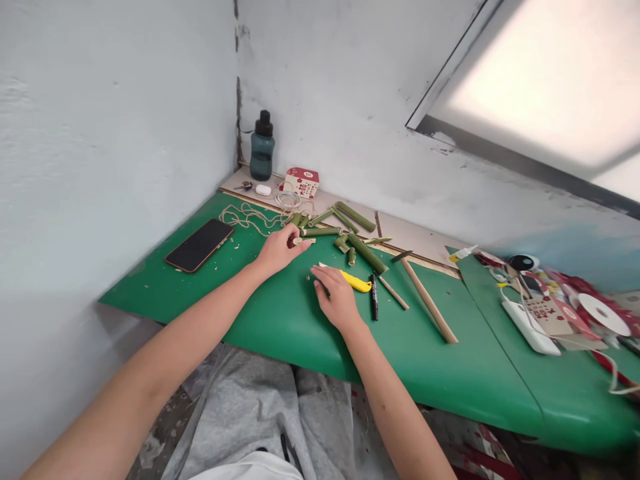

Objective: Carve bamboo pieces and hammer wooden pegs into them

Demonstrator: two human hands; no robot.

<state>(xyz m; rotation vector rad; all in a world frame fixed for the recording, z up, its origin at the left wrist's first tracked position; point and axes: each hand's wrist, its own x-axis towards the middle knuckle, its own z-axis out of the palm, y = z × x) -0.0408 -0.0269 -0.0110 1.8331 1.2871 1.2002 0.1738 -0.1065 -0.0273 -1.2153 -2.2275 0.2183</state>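
Note:
My left hand (278, 252) is closed, thumb and fingers pinching a small pale bamboo piece (299, 241); the fingers partly cover it. Lower and to the right, my right hand (336, 297) lies on the green table top (280, 313) with its fingers stretched out and apart. It rests against a yellow utility knife (357, 282), hiding part of it. Beside the knife are a black marker (375, 298) and a thin wooden stick (394, 293). Several cut green bamboo pieces (367, 253) lie beyond both hands. Thin twine (245, 215) trails in loose loops behind my left hand.
A phone (200, 245) lies at the left. A hammer (429, 300) rests right of the stick. Along the back stand a dark bottle (262, 148) and a red-and-white box (302, 182). At the right, a white power strip (531, 325) and a spool (603, 315) sit in clutter.

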